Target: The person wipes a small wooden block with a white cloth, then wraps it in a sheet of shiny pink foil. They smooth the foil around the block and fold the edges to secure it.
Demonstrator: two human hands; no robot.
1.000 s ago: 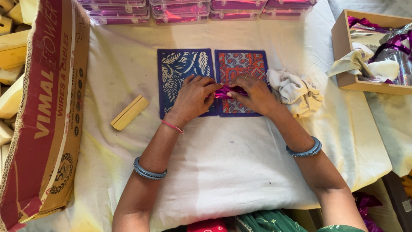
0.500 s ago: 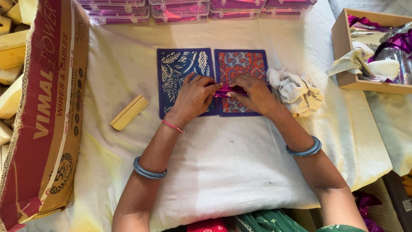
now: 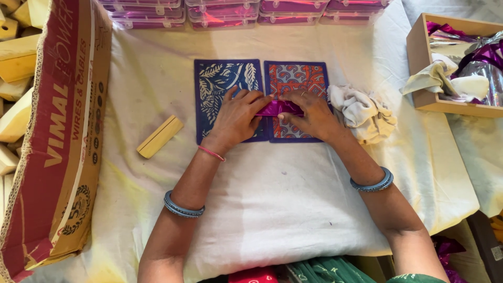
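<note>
Seen from above, a person works at a bench [image 3: 293, 209] covered with a pale cream cloth. Both hands meet over an open, book-like folder with two printed panels: a blue leaf-patterned panel [image 3: 220, 84] and a red and blue patterned panel [image 3: 296, 78]. Between the hands lies a small purple foil-wrapped piece [image 3: 280, 108], resting across the seam where the two panels join.

The left hand [image 3: 238, 118] lies flat on the blue panel, fingers spread and its fingertips pressing on the left end of the purple piece; this grip is a loose press rather than a closed hold. The right hand [image 3: 312, 112] bends its fingers down over the right end of the piece, pinching it lightly against the red panel.

Just right of the right hand sits a crumpled cream rag [image 3: 367, 112], touching the folder's edge. Well to the left of the left hand lies a small yellow wooden block [image 3: 160, 136], and beyond it a large red cardboard box [image 3: 57, 141]. Beyond the hands, a row of clear plastic cases [image 3: 236, 9] lines the bench's far edge. Far right stands a wooden tray [image 3: 419, 63] holding purple and silver foil.
</note>
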